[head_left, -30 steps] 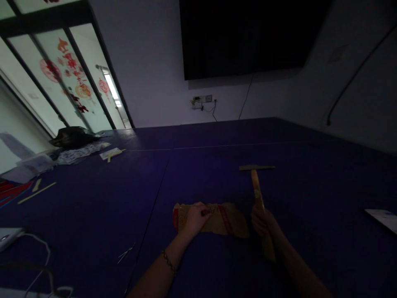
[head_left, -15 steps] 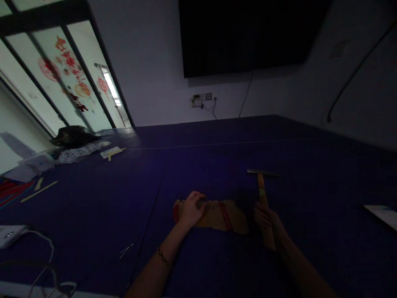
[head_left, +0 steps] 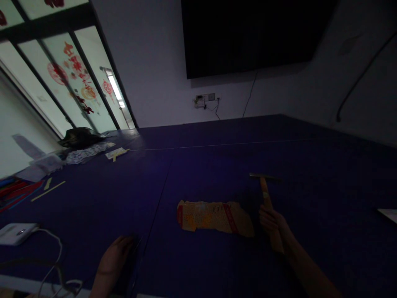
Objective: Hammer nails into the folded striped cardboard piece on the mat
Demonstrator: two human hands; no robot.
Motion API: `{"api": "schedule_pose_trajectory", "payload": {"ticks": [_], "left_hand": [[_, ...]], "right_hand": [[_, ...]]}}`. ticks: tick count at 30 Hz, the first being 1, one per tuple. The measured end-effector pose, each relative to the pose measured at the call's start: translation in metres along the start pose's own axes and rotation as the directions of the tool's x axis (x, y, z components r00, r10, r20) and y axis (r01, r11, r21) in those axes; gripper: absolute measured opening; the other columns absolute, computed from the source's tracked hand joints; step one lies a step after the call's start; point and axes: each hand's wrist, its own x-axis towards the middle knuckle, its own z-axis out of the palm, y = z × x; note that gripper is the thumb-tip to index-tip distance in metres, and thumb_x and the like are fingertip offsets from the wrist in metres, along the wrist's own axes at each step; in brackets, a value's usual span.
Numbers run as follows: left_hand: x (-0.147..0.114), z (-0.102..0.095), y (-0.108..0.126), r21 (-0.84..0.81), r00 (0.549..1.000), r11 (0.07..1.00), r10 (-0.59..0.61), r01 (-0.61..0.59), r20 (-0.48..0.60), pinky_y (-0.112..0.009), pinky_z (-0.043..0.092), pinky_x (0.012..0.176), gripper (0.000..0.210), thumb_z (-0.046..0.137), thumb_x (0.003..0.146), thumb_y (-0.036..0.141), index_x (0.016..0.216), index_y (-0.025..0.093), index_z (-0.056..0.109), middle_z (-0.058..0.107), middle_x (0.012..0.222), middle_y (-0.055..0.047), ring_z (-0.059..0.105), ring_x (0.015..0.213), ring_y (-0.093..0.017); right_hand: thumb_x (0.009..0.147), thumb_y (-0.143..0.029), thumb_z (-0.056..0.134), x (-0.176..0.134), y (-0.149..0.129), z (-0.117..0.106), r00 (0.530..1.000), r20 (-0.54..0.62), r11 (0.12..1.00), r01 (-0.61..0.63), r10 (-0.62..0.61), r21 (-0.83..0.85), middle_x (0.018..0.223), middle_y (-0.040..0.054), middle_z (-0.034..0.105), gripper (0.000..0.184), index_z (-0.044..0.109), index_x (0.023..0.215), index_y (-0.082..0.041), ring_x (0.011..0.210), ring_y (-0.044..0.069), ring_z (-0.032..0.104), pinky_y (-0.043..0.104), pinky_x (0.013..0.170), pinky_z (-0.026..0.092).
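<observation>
Dim room, one: pale wall [head_left: 145, 70] carrying a large black screen [head_left: 248, 37], with sockets [head_left: 206, 99] beneath it; to the left stood glass doors [head_left: 93, 49] bearing red and gold decorations [head_left: 88, 93].

Desk [head_left: 198, 174], one: broad, blue-purple, crossed by seams.

Cardboard strip [head_left: 207, 217], one: ragged-edged, printed, with two red bands. It lay on the near part of the desk, between the two hands and touched by neither. Small dark marks (too small to identify) stood near its upper edge, beside the right-hand band.

Hammer [head_left: 265, 192], one: wooden handle, narrow metal head. It was located just right of the cardboard strip, its head pointing away from the person. The right hand [head_left: 271, 221] had its grip closed round the handle.

Left hand [head_left: 114, 253], one: located low and left of the cardboard strip, well apart from it, fingers curled towards a thin metal piece [head_left: 138, 243] near a seam. Whether its grip pinched that piece could not be told (the fingertips were lost in shadow).

Sundries, left side: white device [head_left: 17, 234] with white cable [head_left: 58, 244]; yellow strip [head_left: 48, 191]; red strips [head_left: 21, 192]; black bag [head_left: 79, 137]; patterned sheet [head_left: 88, 153]. Right edge: pale flat object [head_left: 389, 215], partly cut off.
</observation>
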Motion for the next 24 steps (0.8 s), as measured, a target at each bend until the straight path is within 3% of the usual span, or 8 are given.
{"api": "schedule_pose_trajectory", "payload": {"ticks": [6, 15, 24], "left_hand": [[-0.005, 0.003, -0.025, -0.07, 0.998, 0.997, -0.012, 0.016, 0.066, -0.024, 0.05, 0.065, 0.023, 0.043, 0.07, 0.029, 0.069, 0.029, 0.066, 0.066, 0.074, 0.002, 0.062, 0.072, -0.017], [-0.003, 0.005, -0.008, -0.072, 0.994, 0.996, 0.059, -0.053, 0.092, -0.027, 0.048, 0.074, 0.03, 0.043, 0.072, 0.04, 0.079, 0.023, 0.066, 0.066, 0.086, -0.003, 0.061, 0.082, -0.019], [0.007, 0.007, 0.005, -0.049, 0.988, 0.997, 0.058, -0.052, 0.144, -0.027, 0.046, 0.074, 0.029, 0.037, 0.075, 0.032, 0.077, 0.022, 0.064, 0.065, 0.084, -0.005, 0.061, 0.076, -0.017]], "right_hand": [[0.064, -0.031, 0.058, -0.002, 0.0, -0.001, 1.0, 0.029, 0.998, 0.004, -0.006, 0.069, 0.034, -0.0115, 0.016, 0.041, 0.023, 0.046, -0.02, 0.026, 0.001, 0.009, 0.012, 0.027, 0.017], [0.061, -0.031, 0.066, 0.009, 0.009, -0.018, 0.992, 0.127, 0.985, -0.014, -0.008, 0.174, 0.033, -0.0124, 0.017, 0.045, 0.026, 0.044, -0.019, 0.028, 0.0, 0.002, 0.011, 0.024, 0.017], [0.07, -0.024, 0.059, 0.009, 0.012, -0.022, 0.977, 0.215, 0.962, -0.044, -0.016, 0.271, 0.034, -0.0112, 0.022, 0.038, 0.032, 0.045, -0.019, 0.029, 0.001, 0.004, 0.011, 0.025, 0.024]]}}
